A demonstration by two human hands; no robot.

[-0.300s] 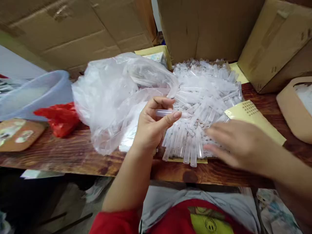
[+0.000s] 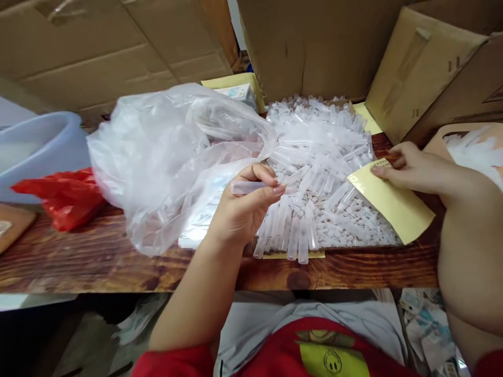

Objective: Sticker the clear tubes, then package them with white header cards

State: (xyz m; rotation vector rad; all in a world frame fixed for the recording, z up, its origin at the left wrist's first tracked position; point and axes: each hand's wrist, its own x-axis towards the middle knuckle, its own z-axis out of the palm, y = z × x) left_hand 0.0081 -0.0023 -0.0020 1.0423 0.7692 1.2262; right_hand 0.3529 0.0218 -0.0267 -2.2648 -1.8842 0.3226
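Observation:
My left hand (image 2: pixel 251 201) pinches a clear plastic tube (image 2: pixel 247 187) lying sideways across its fingers, above a heap of similar tubes (image 2: pixel 326 152). Over on the right, my right hand (image 2: pixel 412 167) is at the upper edge of a yellow sheet (image 2: pixel 396 204) with rows of small brown dots. Its thumb presses on the dotted part, while the bent fingers sit at and beyond the edge. Below the heap, several tubes (image 2: pixel 293 230) lie side by side, pointing toward me. Small clear pieces (image 2: pixel 357 225) are spread beside them.
A big clear plastic bag (image 2: pixel 157 157) lies left of the heap, near a red bag (image 2: pixel 63 196) and a blue basin (image 2: pixel 51 146). Cardboard boxes (image 2: pixel 306 47) stand behind. At far right is a peach-coloured tub (image 2: pixel 440 137) with white pieces. The wooden table's edge (image 2: pixel 212 283) runs before me.
My right hand has moved up and right from beside the tubes to the dotted edge of the yellow sheet. My left hand still holds the tube, now turned slightly. The view has shifted a little.

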